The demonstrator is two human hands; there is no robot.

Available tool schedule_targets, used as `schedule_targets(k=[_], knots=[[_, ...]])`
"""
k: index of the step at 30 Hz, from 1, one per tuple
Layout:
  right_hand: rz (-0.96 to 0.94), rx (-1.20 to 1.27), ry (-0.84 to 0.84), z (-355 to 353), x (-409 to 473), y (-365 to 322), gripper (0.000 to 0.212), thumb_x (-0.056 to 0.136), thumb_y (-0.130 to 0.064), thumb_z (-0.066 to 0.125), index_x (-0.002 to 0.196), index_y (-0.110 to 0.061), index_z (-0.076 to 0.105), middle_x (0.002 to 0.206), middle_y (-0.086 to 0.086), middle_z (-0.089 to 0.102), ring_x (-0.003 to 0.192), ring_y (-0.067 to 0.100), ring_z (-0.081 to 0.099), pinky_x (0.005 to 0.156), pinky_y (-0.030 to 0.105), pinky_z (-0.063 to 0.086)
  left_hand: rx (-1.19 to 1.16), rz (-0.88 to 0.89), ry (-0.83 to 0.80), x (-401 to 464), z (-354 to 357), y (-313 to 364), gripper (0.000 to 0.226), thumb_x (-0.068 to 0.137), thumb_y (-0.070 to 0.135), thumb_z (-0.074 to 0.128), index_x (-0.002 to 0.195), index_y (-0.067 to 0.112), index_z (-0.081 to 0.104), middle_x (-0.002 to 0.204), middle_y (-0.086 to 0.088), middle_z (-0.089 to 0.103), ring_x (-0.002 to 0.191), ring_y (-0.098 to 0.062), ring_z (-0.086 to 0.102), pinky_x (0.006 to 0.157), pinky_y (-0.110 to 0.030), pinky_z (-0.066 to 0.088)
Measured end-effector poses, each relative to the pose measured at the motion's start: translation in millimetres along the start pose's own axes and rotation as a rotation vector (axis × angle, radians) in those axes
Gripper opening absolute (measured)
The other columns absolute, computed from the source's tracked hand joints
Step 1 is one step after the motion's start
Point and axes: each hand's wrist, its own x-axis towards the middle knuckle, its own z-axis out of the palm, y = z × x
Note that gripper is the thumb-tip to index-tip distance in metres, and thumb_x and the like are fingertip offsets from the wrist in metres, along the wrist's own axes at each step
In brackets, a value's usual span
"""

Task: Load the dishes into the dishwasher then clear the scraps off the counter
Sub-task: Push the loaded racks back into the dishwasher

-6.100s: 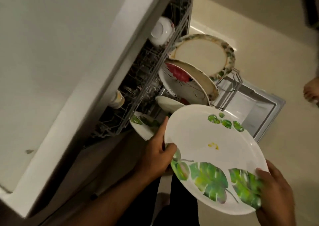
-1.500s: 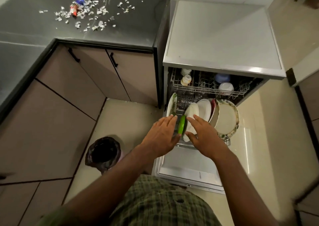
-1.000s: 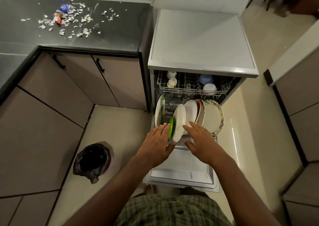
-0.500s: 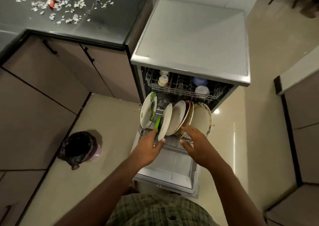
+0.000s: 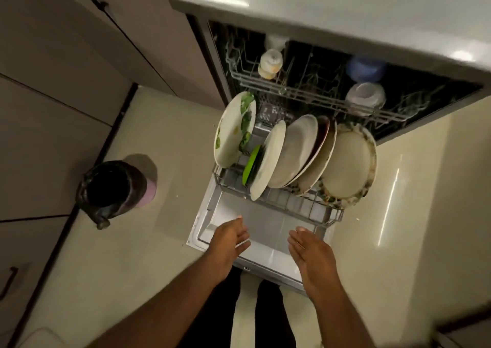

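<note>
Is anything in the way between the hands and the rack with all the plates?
Nothing visible is. The left hand and right hand hover open above the lowered dishwasher door, holding nothing. Only bare door panel lies between them and the front rim of the lower rack, where the plates stand.

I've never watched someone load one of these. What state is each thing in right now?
Dishwasher door: open, lying flat.
Lower rack: pulled out, plates on edge.
Upper rack: inside, holding cups.
Leaf plate: upright, leftmost.
Bin: open, bag-lined.
Left hand: open, holding nothing.
Right hand: open, holding nothing.
</note>
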Motion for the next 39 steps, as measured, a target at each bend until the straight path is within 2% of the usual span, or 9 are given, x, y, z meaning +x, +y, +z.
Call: schedule_targets(k=[6,8,12,18,21,25,30,35,39], knots=[[0.231,0.309,0.192,-8,114,26,0.031,0.108,-0.018,0.056,0.134,-0.001,0.058,0.131,0.022,0.060,0.126,0.033,0.059,0.114,0.041,0.045,-0.142,-0.142,0.035,114,40,-22,0.023,0.108,0.014,0.053,0.087,0.009,0.059,0.089,-0.013,0.058,0.076,-0.022,0.053,0.077,-0.033,0.053],[0.252,0.373,0.218,-12,150,32,0.037,0.105,-0.025,0.062,0.131,0.001,0.057,0.122,0.021,0.063,0.122,0.032,0.061,0.115,0.042,0.046,-0.194,-0.166,0.047,146,49,-32,0.024,0.109,0.011,0.050,0.087,0.006,0.059,0.088,-0.014,0.060,0.077,-0.024,0.055,0.085,-0.037,0.054],[0.292,0.460,0.224,-13,199,37,0.058,0.107,-0.029,0.058,0.152,0.003,0.040,0.144,0.020,0.054,0.138,0.032,0.053,0.121,0.043,0.040,-0.298,-0.209,0.086,194,56,-47,0.019,0.110,0.015,0.049,0.100,0.004,0.061,0.110,-0.017,0.066,0.096,-0.028,0.064,0.099,-0.045,0.054],[0.264,0.500,0.271,-2,233,49,0.015,0.107,-0.010,0.052,0.099,-0.005,0.064,0.097,0.014,0.065,0.090,0.025,0.065,0.098,0.038,0.053,-0.457,-0.156,0.045,235,69,-58,0.040,0.111,0.020,0.046,0.147,0.004,0.052,0.139,-0.019,0.063,0.128,-0.034,0.060,0.107,-0.045,0.047],[0.236,0.503,0.276,-5,236,53,0.016,0.106,-0.003,0.051,0.102,-0.001,0.067,0.102,0.017,0.071,0.096,0.028,0.069,0.091,0.035,0.061,-0.477,-0.106,0.067,240,80,-55,0.036,0.110,0.016,0.047,0.142,0.004,0.057,0.129,-0.018,0.069,0.117,-0.032,0.067,0.100,-0.043,0.051],[0.188,0.497,0.290,2,229,40,0.016,0.107,-0.004,0.053,0.102,0.001,0.067,0.104,0.018,0.074,0.105,0.029,0.069,0.103,0.038,0.054,-0.409,-0.016,0.083,234,88,-44,0.030,0.109,0.006,0.046,0.135,0.000,0.061,0.121,-0.019,0.073,0.113,-0.032,0.070,0.098,-0.041,0.055],[0.098,0.480,0.225,6,233,6,0.015,0.106,-0.004,0.055,0.097,0.001,0.067,0.092,0.015,0.077,0.109,0.026,0.071,0.090,0.036,0.061,-0.379,0.054,0.050,233,107,-18,0.026,0.111,0.006,0.042,0.125,-0.005,0.061,0.118,-0.023,0.072,0.108,-0.033,0.072,0.091,-0.038,0.058],[0.175,0.477,0.255,14,247,-17,0.008,0.105,0.003,0.054,0.108,0.002,0.061,0.099,0.019,0.073,0.112,0.033,0.071,0.103,0.043,0.057,-0.378,0.053,0.115,240,126,-4,0.023,0.110,0.006,0.046,0.100,0.003,0.066,0.109,-0.020,0.074,0.107,-0.032,0.071,0.093,-0.037,0.057],[0.167,0.464,0.205,11,246,-19,0.008,0.104,0.005,0.054,0.106,0.002,0.061,0.099,0.018,0.073,0.109,0.032,0.072,0.087,0.044,0.062,-0.392,0.090,0.133,241,129,-3,0.026,0.109,0.006,0.046,0.097,0.003,0.069,0.103,-0.016,0.075,0.103,-0.030,0.072,0.093,-0.035,0.058]])
